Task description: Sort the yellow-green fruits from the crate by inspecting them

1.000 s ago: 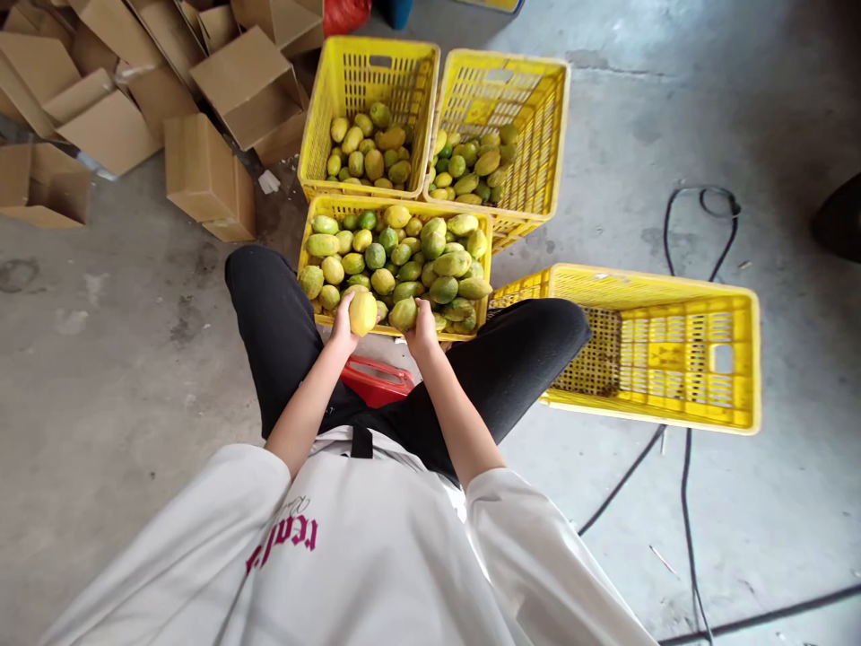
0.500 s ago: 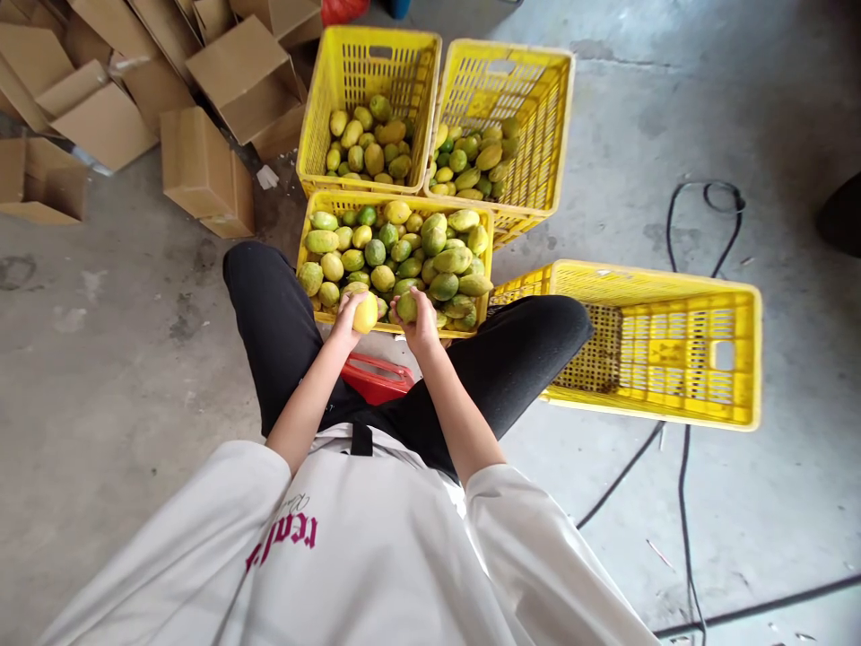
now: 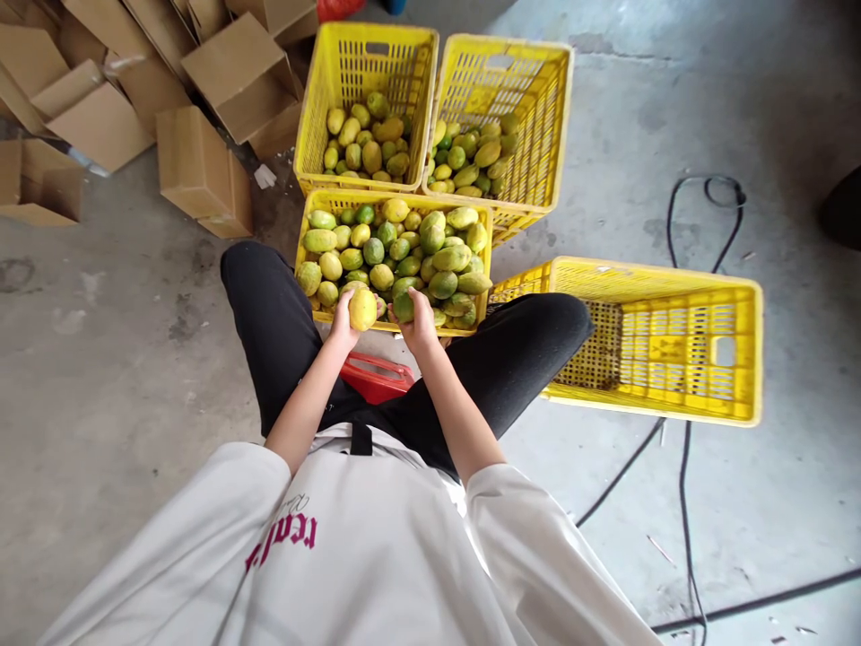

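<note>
I sit with my legs spread around a yellow crate [image 3: 312,199] full of green and yellow mangoes. My left hand [image 3: 342,327] is closed round a yellow mango [image 3: 362,309] at the crate's near edge. Beside it, my right hand [image 3: 422,325] grips a greener mango [image 3: 404,307]. The two fruits are held side by side just above the crate's near rim.
Two more yellow crates [image 3: 367,54] [image 3: 538,81] partly filled with mangoes stand behind the near one. An empty yellow crate [image 3: 673,350] lies on its side at my right. Cardboard boxes [image 3: 202,166] pile up at the far left. Black cables [image 3: 686,449] run across the concrete floor. A red stool [image 3: 374,380] shows under me.
Both hands have stayed at the crate's near edge, turning the mangoes slightly. The right hand lifted its green mango a little out of the pile.
</note>
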Motion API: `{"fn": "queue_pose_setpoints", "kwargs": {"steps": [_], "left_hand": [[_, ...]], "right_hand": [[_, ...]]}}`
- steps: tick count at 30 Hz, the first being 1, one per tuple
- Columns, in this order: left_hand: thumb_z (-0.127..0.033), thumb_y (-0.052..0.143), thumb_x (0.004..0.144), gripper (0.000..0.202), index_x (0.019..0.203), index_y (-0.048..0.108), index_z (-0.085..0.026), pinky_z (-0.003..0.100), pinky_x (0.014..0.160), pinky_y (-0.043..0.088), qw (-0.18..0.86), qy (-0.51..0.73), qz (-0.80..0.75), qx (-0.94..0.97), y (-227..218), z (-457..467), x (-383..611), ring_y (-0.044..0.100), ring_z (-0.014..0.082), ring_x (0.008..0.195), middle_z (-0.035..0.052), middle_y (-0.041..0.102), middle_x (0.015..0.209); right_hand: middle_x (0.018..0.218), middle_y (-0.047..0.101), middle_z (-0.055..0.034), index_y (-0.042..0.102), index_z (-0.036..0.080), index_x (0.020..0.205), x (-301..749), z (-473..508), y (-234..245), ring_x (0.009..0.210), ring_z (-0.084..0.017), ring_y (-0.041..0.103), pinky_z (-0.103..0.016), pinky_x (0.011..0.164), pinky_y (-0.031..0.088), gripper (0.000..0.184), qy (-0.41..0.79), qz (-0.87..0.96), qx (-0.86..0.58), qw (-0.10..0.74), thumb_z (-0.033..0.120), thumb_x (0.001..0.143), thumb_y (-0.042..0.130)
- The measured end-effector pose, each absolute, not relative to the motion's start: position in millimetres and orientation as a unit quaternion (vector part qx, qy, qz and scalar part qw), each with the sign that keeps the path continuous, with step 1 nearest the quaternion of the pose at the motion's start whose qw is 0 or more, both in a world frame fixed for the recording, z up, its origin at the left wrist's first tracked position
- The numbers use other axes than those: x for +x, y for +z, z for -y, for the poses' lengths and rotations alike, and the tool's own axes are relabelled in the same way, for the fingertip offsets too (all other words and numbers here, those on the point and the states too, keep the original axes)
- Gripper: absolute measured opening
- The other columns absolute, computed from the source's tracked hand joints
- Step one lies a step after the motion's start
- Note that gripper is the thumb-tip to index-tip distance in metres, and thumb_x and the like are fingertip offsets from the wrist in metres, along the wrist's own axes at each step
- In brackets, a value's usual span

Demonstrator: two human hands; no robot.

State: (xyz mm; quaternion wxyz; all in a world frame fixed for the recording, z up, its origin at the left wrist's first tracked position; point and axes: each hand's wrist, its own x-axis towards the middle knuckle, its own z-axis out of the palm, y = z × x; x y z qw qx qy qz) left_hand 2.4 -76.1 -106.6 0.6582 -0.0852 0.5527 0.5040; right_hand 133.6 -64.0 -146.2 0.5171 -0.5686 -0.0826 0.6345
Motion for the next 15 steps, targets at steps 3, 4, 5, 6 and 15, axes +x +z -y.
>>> {"fn": "queue_pose_setpoints", "kwargs": {"steps": [3,4,5,6,15], "left_hand": [[-0.027,0.075,0.111,0.009,0.105,0.075,-0.021,0.036,0.098,0.073,0.635,0.518,-0.570,-0.057,-103.8,76.8,3.8,0.086,0.0236,0.088,0.0034,0.080,0.091],[-0.022,0.077,0.110,0.008,0.103,0.073,-0.021,0.034,0.096,0.072,0.625,0.521,-0.579,-0.048,-102.4,77.1,4.7,0.082,0.0195,0.081,0.0008,0.078,0.089],[-0.017,0.078,0.108,0.010,0.102,0.072,-0.021,0.032,0.093,0.070,0.617,0.522,-0.587,-0.040,-101.1,77.4,5.6,0.079,0.0162,0.075,-0.0016,0.076,0.088],[-0.013,0.079,0.107,0.013,0.101,0.071,-0.021,0.029,0.090,0.069,0.611,0.522,-0.594,-0.035,-99.8,77.6,6.4,0.076,0.0139,0.072,-0.0033,0.074,0.087],[-0.030,0.065,0.114,0.015,0.108,0.074,-0.020,0.036,0.095,0.074,0.622,0.506,-0.592,-0.078,-105.1,80.3,3.1,0.090,0.0281,0.098,0.0050,0.076,0.084]], "right_hand": [[0.093,0.073,0.0060,0.061,0.030,0.105,132.2,66.9,-136.3,0.086,-0.017,0.077,-0.024,0.070,0.065,0.048,0.618,0.066,-0.590,0.516,0.036,0.081,0.102],[0.093,0.073,0.0064,0.061,0.030,0.107,132.5,67.3,-133.6,0.085,-0.016,0.076,-0.024,0.069,0.065,0.048,0.611,0.063,-0.597,0.516,0.031,0.081,0.102],[0.093,0.073,0.0066,0.061,0.030,0.108,133.1,67.3,-131.3,0.083,-0.016,0.074,-0.023,0.069,0.065,0.047,0.608,0.060,-0.602,0.514,0.027,0.082,0.100],[0.093,0.073,0.0067,0.061,0.030,0.108,134.3,66.9,-129.5,0.083,-0.015,0.074,-0.023,0.069,0.066,0.044,0.609,0.056,-0.605,0.510,0.025,0.085,0.098],[0.086,0.076,-0.0015,0.067,0.027,0.098,146.1,60.3,-134.8,0.095,-0.025,0.084,-0.036,0.079,0.075,0.027,0.657,0.008,-0.593,0.464,0.050,0.112,0.069]]}}
